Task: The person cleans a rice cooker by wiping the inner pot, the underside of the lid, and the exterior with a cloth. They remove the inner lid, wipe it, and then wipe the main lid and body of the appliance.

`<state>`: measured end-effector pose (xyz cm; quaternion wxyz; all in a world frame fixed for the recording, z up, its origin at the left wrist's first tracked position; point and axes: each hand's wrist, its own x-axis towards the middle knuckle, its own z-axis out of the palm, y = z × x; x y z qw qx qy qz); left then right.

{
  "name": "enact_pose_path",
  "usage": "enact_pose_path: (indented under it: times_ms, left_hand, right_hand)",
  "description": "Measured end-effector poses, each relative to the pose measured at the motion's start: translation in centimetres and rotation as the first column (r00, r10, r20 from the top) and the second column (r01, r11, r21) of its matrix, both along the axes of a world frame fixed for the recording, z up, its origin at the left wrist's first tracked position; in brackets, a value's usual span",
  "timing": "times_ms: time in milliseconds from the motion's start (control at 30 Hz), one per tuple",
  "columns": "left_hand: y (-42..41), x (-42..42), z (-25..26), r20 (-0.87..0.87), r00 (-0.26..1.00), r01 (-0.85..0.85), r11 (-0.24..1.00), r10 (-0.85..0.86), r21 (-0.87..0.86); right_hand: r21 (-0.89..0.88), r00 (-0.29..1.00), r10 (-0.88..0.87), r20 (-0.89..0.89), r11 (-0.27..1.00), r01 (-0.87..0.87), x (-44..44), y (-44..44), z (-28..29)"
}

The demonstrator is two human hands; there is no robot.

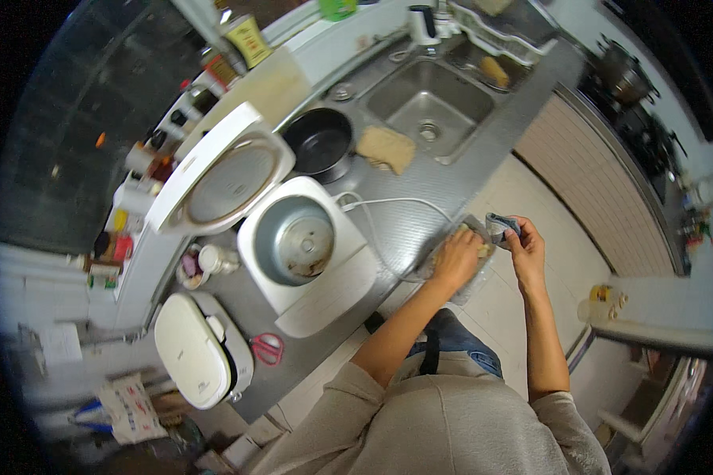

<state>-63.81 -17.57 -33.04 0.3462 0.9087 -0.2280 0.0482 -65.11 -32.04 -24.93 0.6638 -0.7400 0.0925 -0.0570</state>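
Note:
My right hand [527, 246] pinches a small grey-blue folded piece [501, 228], cloth or packaging, above the floor beyond the counter's edge. To its left, my left hand [458, 256] reaches down into a grey bin [467, 292] with what looks like a plastic liner. Pale yellowish scraps [483, 250] show around its fingertips, which are partly hidden. On the counter stands a white rice cooker [324, 297] with its lid [234, 178] raised. Its inner pot is out, and brown stains mark the heating plate [306, 246].
A black pot [321, 142] and a tan cloth [386, 148] lie between the cooker and the steel sink [428, 98]. A white cable [404, 200] hangs over the counter edge. Red-handled scissors [267, 349] lie beside a closed white appliance [196, 350]. Bottles line the windowsill.

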Motion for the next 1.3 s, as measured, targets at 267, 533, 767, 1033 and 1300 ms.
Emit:
enact_pose_path:
  times_ms: [267,533,767,1033,1300]
  left_hand:
    - [19.3,-14.3,4.9,0.31,0.914,-0.293,0.954,0.263,0.055]
    - [27.1,-18.2,4.2,-0.113,0.708,-0.706,0.705,0.698,-0.068]
    - [27.4,-18.2,4.9,-0.24,0.683,-0.724,0.682,0.69,-0.099]
    - [28.0,-17.9,5.3,-0.361,0.669,-0.736,0.647,0.65,-0.198]
    - [29.4,-18.1,4.6,-0.31,0.715,-0.696,0.679,0.627,-0.232]
  right_hand:
    - [-0.34,0.809,0.522,0.27,0.838,-0.427,-0.4,15.3,2.2]
    - [-0.763,0.497,0.838,-0.225,0.165,-0.625,1.1,27.7,1.8]
    - [-0.602,0.194,0.956,-0.222,0.022,-0.799,-0.7,35.6,0.1]
    - [-0.606,0.435,0.881,0.185,0.45,-0.655,2.5,37.2,2.0]
    - [-0.863,0.033,0.978,-0.208,-0.168,-0.477,-0.3,37.4,-1.3]
